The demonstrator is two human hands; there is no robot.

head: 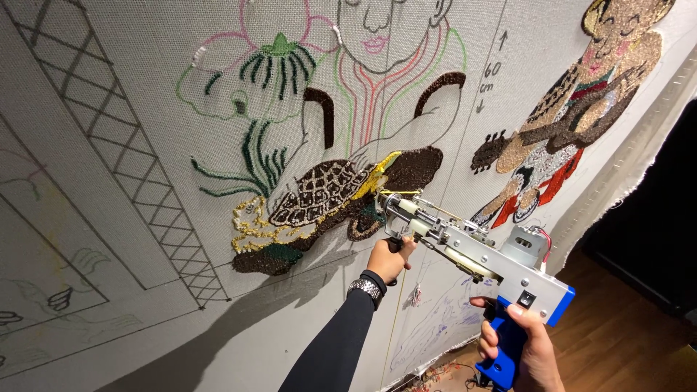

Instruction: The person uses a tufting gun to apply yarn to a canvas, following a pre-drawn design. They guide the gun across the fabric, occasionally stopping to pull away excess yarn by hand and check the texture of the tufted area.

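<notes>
A silver and blue tufting gun (472, 254) points its needle end at a large stretched grey cloth (131, 94) with drawn outlines. My left hand (390, 259) grips the gun's front handle, a dark sleeve and a metal watch on its wrist. My right hand (524, 341) is closed on the blue rear grip, forefinger up along the housing. The needle tip meets the cloth at a yellow tufted strip (385, 168) beside a brown and cream turtle-shell patch (319, 192). A yellow yarn runs along the gun to the needle.
Tufted green plant stems (265, 149) lie left of the turtle patch. A tufted figure in brown, white and red (559, 123) is at the upper right. The cloth's edge (639, 160) runs down the right, with wooden floor (624, 327) and a dark opening beyond.
</notes>
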